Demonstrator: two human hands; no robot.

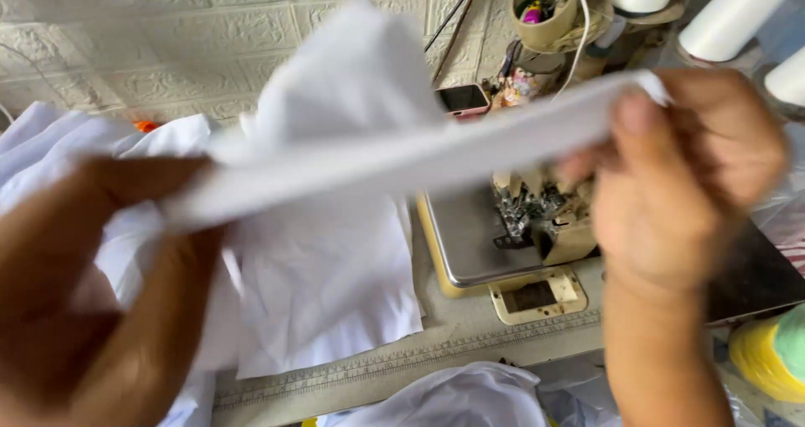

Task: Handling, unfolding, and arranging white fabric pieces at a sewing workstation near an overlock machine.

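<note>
Up close, across the middle of the frame, both hands stretch a white fabric strip (402,163) taut from the lower left toward the upper right. The left hand (92,284), large and blurred in the lower left, pinches one end of the strip between thumb and fingers. The right hand (688,175), at the right of the frame, grips the other end, its thumb pressed over the top edge and the fingers curled behind the band.

More white cloth (327,284) hangs from the strip and lies spread on the worktable (470,330), with further white fabric bunched at the left edge and at the bottom centre. Behind the strip, right of centre, stands a sewing machine (528,217) with a shiny metal plate (470,234) and dark needle parts. White thread cones (729,12) rise in the upper right corner, and a yellow and green spool (771,356) sits at the lower right. A small pink phone (464,100) rests near the textured white wall (168,33), which fills the upper left.
</note>
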